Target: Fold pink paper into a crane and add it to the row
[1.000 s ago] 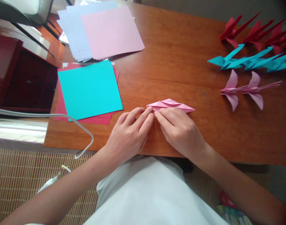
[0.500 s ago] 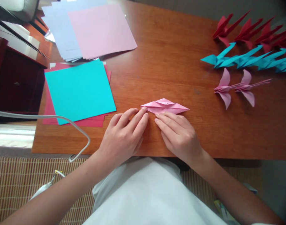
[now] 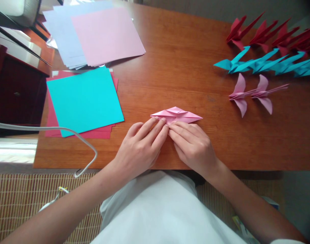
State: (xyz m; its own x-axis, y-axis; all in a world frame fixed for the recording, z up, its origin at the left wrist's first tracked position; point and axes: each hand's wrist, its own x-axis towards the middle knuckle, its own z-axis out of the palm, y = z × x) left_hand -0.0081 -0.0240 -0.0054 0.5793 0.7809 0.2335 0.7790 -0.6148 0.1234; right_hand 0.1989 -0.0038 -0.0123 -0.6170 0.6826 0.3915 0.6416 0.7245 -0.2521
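Observation:
A pink origami paper [image 3: 179, 114], folded into a long diamond with pointed ends, lies flat on the wooden table [image 3: 180, 67]. My left hand [image 3: 143, 144] presses its fingertips on the near left edge of the paper, fingers held together. My right hand [image 3: 195, 142] pinches the near edge just right of the middle, close beside the left fingertips. The fingers cover part of the near edge, and both thumbs are hidden beneath the hands.
Finished paper cranes stand at the right: red cranes [image 3: 236, 34], blue cranes [image 3: 242, 64] and two pink cranes [image 3: 240, 96]. To the left lie turquoise paper [image 3: 85, 101] over red sheets [image 3: 52, 115], and pink paper [image 3: 108, 35] over pale blue sheets [image 3: 63, 37]. A white cable [image 3: 86, 145] crosses the table's left corner.
My left hand has slid right along the near edge, bringing its fingertips up to my right hand's. The right hand keeps its place on the paper. The whole view has shifted slightly.

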